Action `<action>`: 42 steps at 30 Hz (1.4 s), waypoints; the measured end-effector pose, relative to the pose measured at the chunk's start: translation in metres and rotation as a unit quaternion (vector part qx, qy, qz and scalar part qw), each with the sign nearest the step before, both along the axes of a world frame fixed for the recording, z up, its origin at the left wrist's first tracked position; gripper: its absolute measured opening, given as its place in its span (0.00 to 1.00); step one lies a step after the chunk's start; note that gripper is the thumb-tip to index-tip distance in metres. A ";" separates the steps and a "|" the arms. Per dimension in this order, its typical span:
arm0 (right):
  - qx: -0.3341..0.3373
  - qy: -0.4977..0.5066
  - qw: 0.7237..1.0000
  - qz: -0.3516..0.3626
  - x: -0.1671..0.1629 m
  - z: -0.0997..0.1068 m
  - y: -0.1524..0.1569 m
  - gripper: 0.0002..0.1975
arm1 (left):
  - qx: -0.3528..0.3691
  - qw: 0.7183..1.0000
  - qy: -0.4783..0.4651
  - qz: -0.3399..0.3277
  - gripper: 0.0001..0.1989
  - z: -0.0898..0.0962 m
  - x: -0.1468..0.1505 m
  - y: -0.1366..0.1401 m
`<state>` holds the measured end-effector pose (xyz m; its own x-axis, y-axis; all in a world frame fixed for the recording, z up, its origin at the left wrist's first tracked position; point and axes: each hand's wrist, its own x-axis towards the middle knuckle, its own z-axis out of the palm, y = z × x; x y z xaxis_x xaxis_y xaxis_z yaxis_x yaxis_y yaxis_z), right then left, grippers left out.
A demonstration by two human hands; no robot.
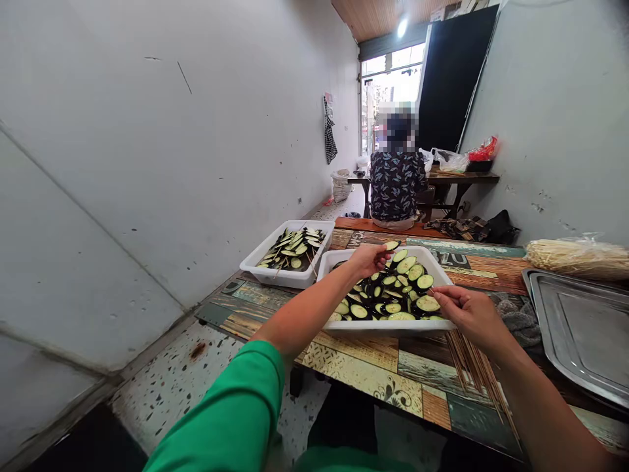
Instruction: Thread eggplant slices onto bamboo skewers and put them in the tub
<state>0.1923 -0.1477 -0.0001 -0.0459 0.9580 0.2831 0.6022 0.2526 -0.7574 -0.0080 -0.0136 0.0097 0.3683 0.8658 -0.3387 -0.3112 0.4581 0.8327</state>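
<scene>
My left hand (369, 259) pinches an eggplant slice (392, 245) above the far side of a white tub (388, 324). In that tub many oval eggplant slices (358, 311) with dark skin lie in liquid. My right hand (459, 307) is closed at the tub's right edge, its fingertips on the end of a thin wooden skewer (432, 290). Eggplant slices sit close by its fingers; whether they are threaded on the skewer I cannot tell. Beneath my right forearm lies a bundle of bare skewers (474, 367) on the table.
To the left stands a second white tub (289, 280) with skewered eggplant slices. Metal trays (584, 328), a grey cloth (515, 318) and a bagged pile of pale sticks (574, 257) are at right. A person (397, 183) sits ahead, facing away.
</scene>
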 end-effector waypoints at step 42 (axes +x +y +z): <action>0.000 0.034 0.999 -0.020 -0.002 0.003 -0.003 0.17 | 0.136 0.991 0.022 -0.006 0.07 -0.002 -0.002 -0.002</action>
